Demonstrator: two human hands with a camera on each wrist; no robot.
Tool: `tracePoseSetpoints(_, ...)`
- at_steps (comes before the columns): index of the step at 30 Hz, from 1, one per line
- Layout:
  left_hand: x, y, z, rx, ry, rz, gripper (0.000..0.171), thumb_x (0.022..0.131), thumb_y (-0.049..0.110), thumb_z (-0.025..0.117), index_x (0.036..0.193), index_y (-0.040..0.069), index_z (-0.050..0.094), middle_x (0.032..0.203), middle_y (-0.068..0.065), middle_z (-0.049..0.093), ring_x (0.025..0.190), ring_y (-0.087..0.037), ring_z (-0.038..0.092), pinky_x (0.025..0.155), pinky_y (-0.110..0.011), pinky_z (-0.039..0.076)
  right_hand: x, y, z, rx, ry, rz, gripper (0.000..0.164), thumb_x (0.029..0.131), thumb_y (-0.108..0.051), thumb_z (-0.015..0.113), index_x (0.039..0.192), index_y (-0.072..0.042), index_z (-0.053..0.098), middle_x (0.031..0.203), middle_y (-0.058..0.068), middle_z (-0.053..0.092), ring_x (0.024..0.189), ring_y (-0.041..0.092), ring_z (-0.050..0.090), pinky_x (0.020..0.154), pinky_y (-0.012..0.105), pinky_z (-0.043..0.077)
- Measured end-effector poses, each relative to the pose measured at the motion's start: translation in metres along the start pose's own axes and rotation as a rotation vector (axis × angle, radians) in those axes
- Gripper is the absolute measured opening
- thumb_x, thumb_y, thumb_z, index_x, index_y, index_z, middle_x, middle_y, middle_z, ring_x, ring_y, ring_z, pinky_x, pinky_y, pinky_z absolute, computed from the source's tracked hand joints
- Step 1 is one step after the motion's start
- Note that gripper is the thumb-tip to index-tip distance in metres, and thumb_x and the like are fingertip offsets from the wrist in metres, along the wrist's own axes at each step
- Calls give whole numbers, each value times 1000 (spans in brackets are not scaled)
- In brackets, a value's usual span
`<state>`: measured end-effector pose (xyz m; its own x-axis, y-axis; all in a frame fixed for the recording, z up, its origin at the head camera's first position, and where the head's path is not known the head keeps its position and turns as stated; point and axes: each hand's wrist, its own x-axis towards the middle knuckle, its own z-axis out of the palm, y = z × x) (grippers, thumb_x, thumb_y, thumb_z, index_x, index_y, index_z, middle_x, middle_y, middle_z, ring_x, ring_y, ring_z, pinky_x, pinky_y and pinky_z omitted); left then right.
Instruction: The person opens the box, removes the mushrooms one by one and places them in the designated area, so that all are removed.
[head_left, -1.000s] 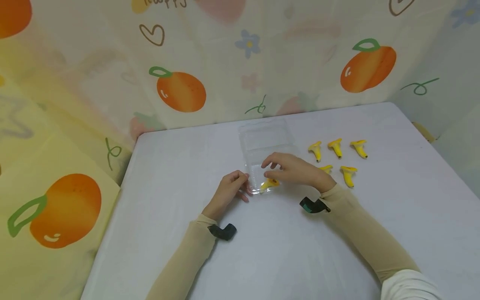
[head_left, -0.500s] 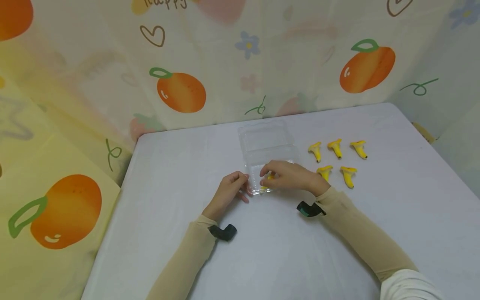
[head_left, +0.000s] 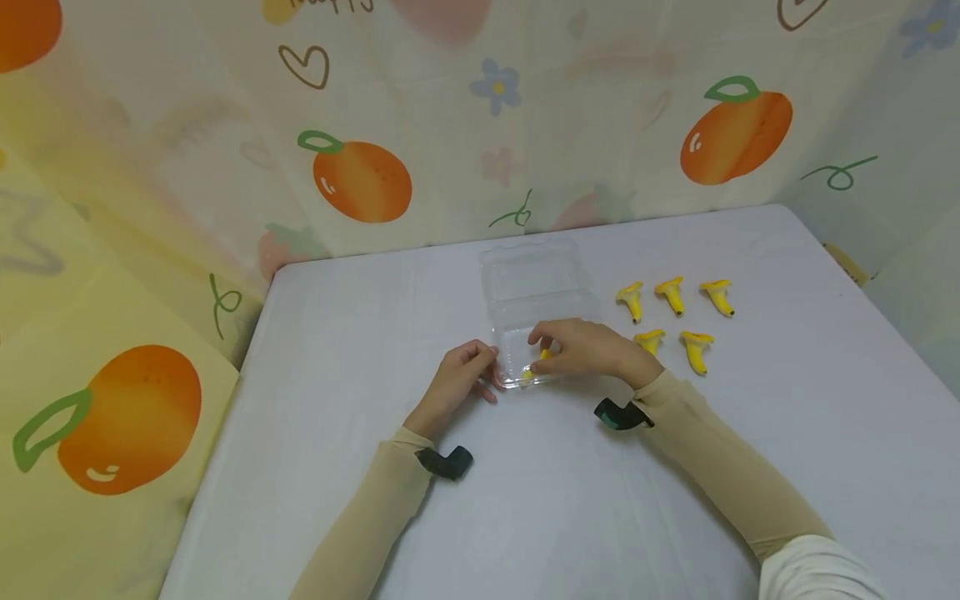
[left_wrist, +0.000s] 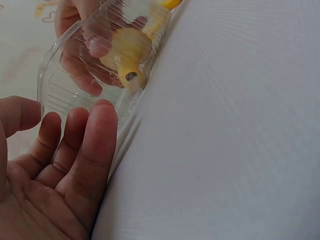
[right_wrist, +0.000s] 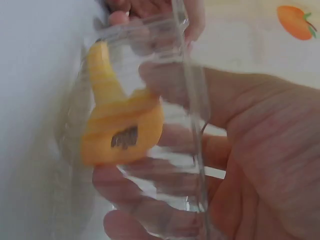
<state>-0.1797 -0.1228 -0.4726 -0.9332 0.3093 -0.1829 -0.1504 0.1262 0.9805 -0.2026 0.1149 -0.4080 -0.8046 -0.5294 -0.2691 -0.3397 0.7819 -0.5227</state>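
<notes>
A clear plastic clamshell box [head_left: 513,346] lies opened out on the table, its lid [head_left: 534,275] folded back away from me. My left hand [head_left: 463,371] holds the near left corner of the base; in the left wrist view the thumb is at the rim and the fingertips [left_wrist: 102,120] at the outer wall. Inside the base, my right hand [head_left: 581,346] grips a yellow toy chanterelle mushroom [right_wrist: 107,120] with thumb and fingers around its orange cap. Its dark stem tip [left_wrist: 131,76] points toward the left hand. The head view hides part of it behind the fingers.
Right of the box, several matching mushrooms lie in two rows, such as a back-row mushroom [head_left: 717,297] and a front-row mushroom [head_left: 697,352]. A white cloth covers the table [head_left: 360,333]. A fruit-print curtain [head_left: 450,108] hangs behind it.
My right hand has come down from above the mushroom to take hold of it, and the mushroom has turned more upright in the head view. The left hand has kept its place.
</notes>
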Motion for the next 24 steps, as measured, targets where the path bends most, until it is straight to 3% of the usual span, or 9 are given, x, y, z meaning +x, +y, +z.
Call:
tracePoseSetpoints(6, 0, 0, 1, -3, 2, 3, 27, 104, 27, 54, 93, 4, 58, 80, -3, 63, 71, -15, 67, 56, -28, 60, -1, -2, -1, -18, 11, 20, 47, 92, -40, 71, 131, -15, 61, 124, 9, 70, 110, 26, 66, 90, 45, 55)
tracePoseSetpoints(13, 0, 0, 0, -10, 1, -2, 24, 104, 24, 54, 92, 4, 58, 79, -3, 63, 70, -15, 67, 55, -27, 59, -2, 1, -2, 14, -17, -79, 32, 95, -23, 66, 125, -13, 65, 116, 7, 72, 96, 18, 67, 82, 34, 56)
tracePoseSetpoints(24, 0, 1, 0, -7, -13, -4, 25, 104, 25, 54, 94, 3, 59, 79, -3, 64, 71, -15, 67, 55, -27, 59, -5, 3, -6, 38, 30, -182, 32, 96, -4, 54, 125, -5, 65, 126, 11, 69, 97, 22, 61, 89, 38, 54)
